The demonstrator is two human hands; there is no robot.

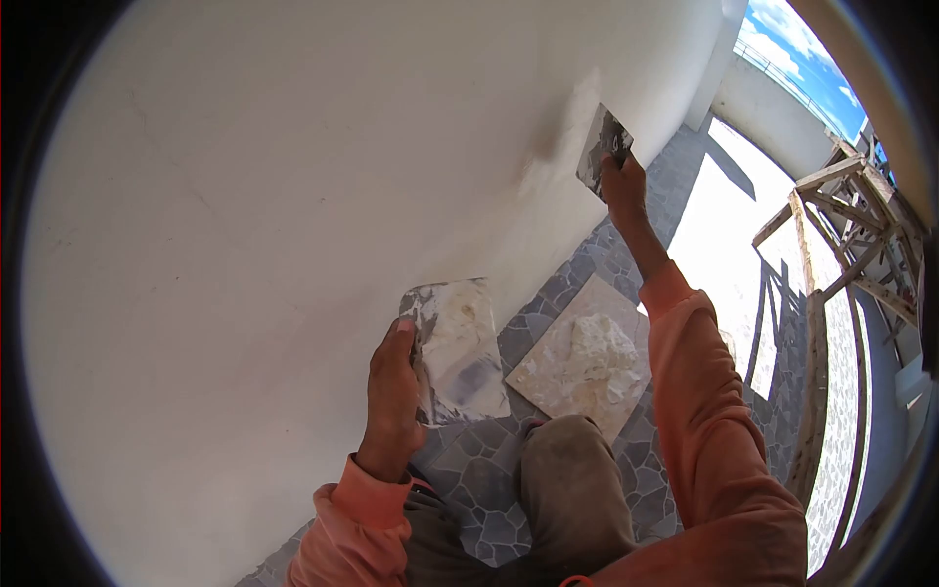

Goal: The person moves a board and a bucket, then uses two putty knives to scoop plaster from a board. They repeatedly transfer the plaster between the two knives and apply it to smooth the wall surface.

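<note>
Right hand point(622, 184) grips a scraper point(603, 149) on the wall point(293, 196); left hand point(391, 386) clasps a loaded plate point(460, 377), whose putty point(462, 318) could slide off if tilted.

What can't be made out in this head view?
Head view:
- Handle of the putty blade: hidden inside the right hand.
- Fingers of the left hand: hidden under the plate it holds.
- Near corner of the tile: covered by the knee.
- The wooden trestle: cut off by the lens edge.

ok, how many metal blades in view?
2: wide blade in the left hand, low beside the wall; small blade in the right hand, against the wall. None else visible.
</note>
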